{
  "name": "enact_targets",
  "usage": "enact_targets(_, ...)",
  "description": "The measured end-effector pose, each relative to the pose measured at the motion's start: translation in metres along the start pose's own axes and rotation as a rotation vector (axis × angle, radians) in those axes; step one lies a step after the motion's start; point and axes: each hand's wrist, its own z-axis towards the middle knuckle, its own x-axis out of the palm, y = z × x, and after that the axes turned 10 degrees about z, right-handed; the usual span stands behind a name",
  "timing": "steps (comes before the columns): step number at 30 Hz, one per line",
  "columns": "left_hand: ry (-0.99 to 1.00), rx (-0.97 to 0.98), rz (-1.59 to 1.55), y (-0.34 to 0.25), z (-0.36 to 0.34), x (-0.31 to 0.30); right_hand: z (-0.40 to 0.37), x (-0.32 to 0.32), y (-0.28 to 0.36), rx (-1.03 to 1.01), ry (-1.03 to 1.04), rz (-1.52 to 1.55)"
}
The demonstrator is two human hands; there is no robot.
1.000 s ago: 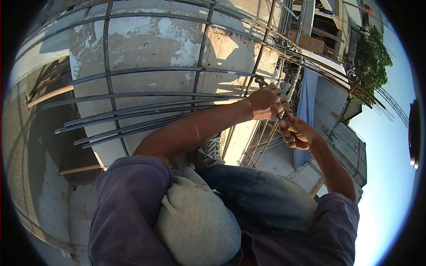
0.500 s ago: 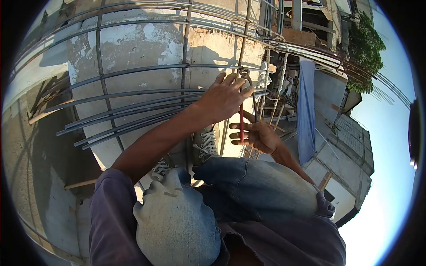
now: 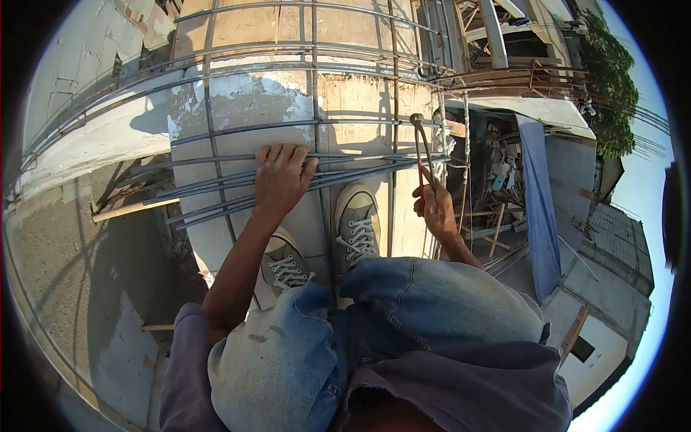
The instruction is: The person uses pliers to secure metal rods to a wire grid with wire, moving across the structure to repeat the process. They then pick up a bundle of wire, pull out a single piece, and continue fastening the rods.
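Left hand [image 3: 283, 180]: clamped over the horizontal rebars [image 3: 209, 160] that cross the top face of the concrete beam [image 3: 237, 101]. Fingers are hooked over the upper bar, palm on the lower ones.

Right hand [image 3: 436, 210]: fist closed on the red handles of the pincers [image 3: 421, 153], just off the beam's right edge. The pincers stand near upright, head up, level with a cross bar at the beam's right corner. Can't tell whether the head touches that bar. The head looks closed, with nothing visible in it.

The horizontal rebars are a loose bundle. They lie slightly skewed across the beam and overhang its left side.

Rebar cage [image 3: 314, 65]: long bars run along the beam away from me, with cross bars over them, and it covers the beam's top as far as I can see.

Both feet are on the beam's top, between the hands and under the bundle. Left sneaker [image 3: 286, 263] sits nearer me, right sneaker [image 3: 356, 223] a bit ahead. My jeans [image 3: 403, 302] are bent at the knees over the beam's near end.

Left of the beam there's a lower grey slab in shadow, with a wooden stick [image 3: 133, 209] lying on it close to the bundle's ends.

Right of the beam there's a drop, with scrap timber [image 3: 497, 212] below. A blue tarp [image 3: 536, 209] hangs further right, and a tree [image 3: 612, 79] is far out beyond it.
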Motion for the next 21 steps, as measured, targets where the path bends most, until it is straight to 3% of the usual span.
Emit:
enact_targets(2, 0.008, -0.001, -0.002, -0.002, 0.001, -0.001, 0.0, -0.004, -0.001, 0.001, 0.089, -0.102)
enact_targets(5, -0.003, 0.019, -0.005, -0.002, -0.001, -0.001, -0.006, 0.006, -0.005, -0.007, -0.035, 0.053)
enact_targets(8, 0.008, 0.017, 0.032, -0.004, -0.003, 0.001, -0.001, 0.001, -0.006, -0.029, 0.015, -0.122)
enact_targets(10, -0.017, 0.029, 0.036, -0.002, 0.0, 0.003, 0.004, -0.001, -0.012, -0.154, -0.046, -0.167)
enact_targets(11, -0.016, 0.036, 0.022, -0.001, -0.003, 0.003, 0.009, 0.001, 0.004, -0.032, -0.075, -0.118)
enact_targets(12, -0.024, 0.039, 0.017, 0.0, -0.003, 0.003, 0.016, 0.002, 0.008, -0.337, -0.123, -0.39)
enact_targets(13, -0.028, 0.039, 0.012, -0.001, -0.004, 0.003, 0.023, 0.005, 0.015, -0.505, -0.149, -0.399)
enact_targets(18, -0.003, 0.009, 0.074, -0.001, -0.011, 0.003, 0.077, 0.014, 0.028, -0.536, -0.07, -0.567)
enact_targets(19, -0.008, 0.015, 0.05, -0.001, -0.01, 0.004, 0.085, 0.018, 0.028, -0.626, -0.059, -0.563)
enact_targets(21, -0.02, 0.026, 0.035, 0.004, -0.014, 0.005, 0.085, 0.028, 0.038, -0.669, -0.101, -0.82)
